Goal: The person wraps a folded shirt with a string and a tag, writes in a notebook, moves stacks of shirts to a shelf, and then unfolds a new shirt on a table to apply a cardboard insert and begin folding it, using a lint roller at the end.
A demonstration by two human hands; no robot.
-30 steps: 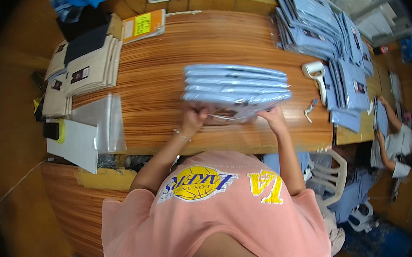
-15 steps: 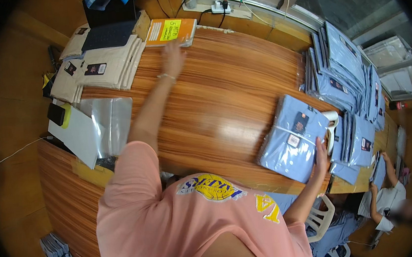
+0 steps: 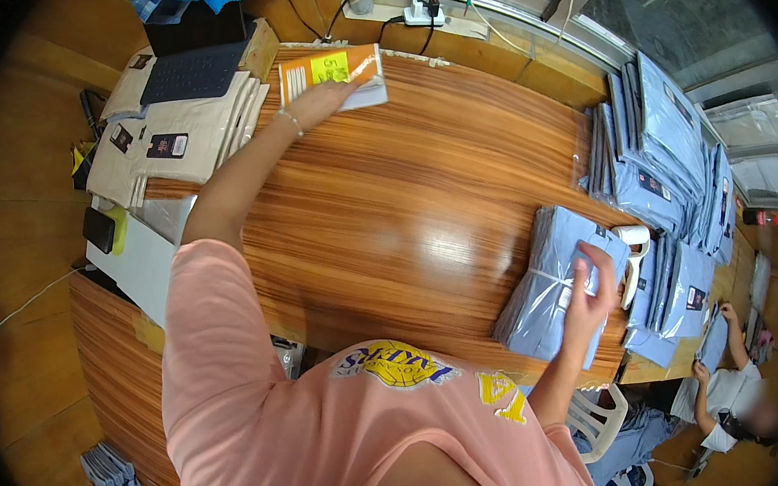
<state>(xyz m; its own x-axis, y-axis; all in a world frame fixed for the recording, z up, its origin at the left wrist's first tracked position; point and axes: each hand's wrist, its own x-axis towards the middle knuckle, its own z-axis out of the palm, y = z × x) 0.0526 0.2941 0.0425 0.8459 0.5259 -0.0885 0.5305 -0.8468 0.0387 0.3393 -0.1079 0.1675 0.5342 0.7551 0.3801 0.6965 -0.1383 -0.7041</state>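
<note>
Head view: nearest, my pink shirt (image 3: pixel 334 454) is filling the lower edge, a white plastic chair (image 3: pixel 605 426) standing to its right. Near the right end of the wooden table (image 3: pixel 375 197), a banded bundle of blue garments (image 3: pixel 537 302) in clear wrap is lying. My right hand (image 3: pixel 591 297) is reaching over it, thumb and fingers spread; I am not confirming firm contact. A white handled tool (image 3: pixel 630 236) is lying just beside the bundle, and wrapped blue stacks (image 3: pixel 685 280) are sitting further right. Farther out, my left hand (image 3: pixel 324 102) is reaching across an orange booklet (image 3: pixel 298 76) bearing a yellow label (image 3: pixel 329 65); whether its fingers are pinching, I cannot tell. Beige packets (image 3: pixel 199 121) are lying to its left. Farthest, a white power strip (image 3: pixel 424 13) is sitting beyond the table.
</note>
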